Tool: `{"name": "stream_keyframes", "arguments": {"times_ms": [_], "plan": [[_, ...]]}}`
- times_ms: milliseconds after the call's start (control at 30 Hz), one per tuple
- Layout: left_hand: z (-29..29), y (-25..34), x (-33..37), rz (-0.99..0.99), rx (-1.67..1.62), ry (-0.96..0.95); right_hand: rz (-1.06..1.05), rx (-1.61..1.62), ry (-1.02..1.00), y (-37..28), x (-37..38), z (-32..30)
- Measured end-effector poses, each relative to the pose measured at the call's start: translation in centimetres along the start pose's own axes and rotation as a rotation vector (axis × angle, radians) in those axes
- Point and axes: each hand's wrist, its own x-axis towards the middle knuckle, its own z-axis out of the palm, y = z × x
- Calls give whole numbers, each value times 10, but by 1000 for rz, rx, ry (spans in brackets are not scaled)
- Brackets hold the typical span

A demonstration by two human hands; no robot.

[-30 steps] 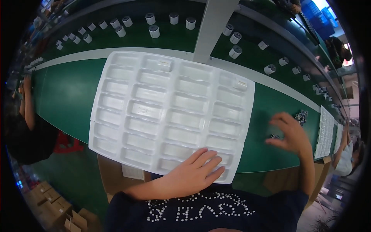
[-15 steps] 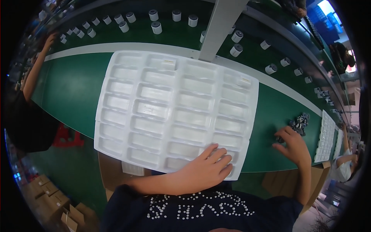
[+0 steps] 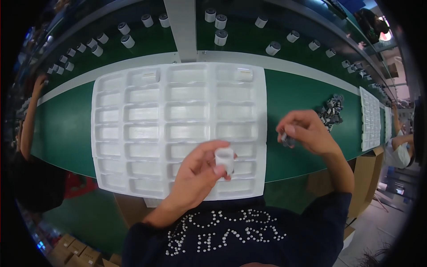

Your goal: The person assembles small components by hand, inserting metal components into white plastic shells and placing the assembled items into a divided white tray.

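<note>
My left hand [image 3: 193,173] grips a white hollow cylinder [image 3: 225,158] between thumb and fingers, its open end turned up. It is held above the near right part of a large white compartment tray [image 3: 163,100]. To the right of the tray, my right hand [image 3: 313,132] pinches a small dark grey metallic-looking piece [image 3: 287,140] whose exact kind I cannot make out. Beyond that hand lies a heap of similar small dark pieces [image 3: 331,112]. Two white cylinders lie in the tray's far row, one in the second column [image 3: 150,77], another in the right column [image 3: 243,74].
A green workbench [image 3: 291,93] carries the tray. Several white cylinders with dark tops [image 3: 221,37] stand on a shelf behind, past a grey post [image 3: 181,26]. More trays [image 3: 370,118] stand at right. A co-worker's arm [image 3: 29,120] reaches in at left. Cardboard boxes [image 3: 362,180] sit below.
My left hand has risen from the tray's near right compartments with a white cylinder in it. The right hand has come away from the dark heap toward the tray, holding a small piece. The view has shifted.
</note>
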Motion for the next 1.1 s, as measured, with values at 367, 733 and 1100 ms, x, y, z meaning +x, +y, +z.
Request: {"name": "stream_keyframes", "arguments": {"times_ms": [367, 733, 1100], "plan": [[2, -29, 15, 10, -440, 168, 117, 797, -175, 2, 38, 63], [11, -43, 29, 45, -581, 181, 53, 843, -326, 18, 31, 47], [33, -49, 13, 92, -351, 223, -168, 312, -278, 13, -5, 49]]}}
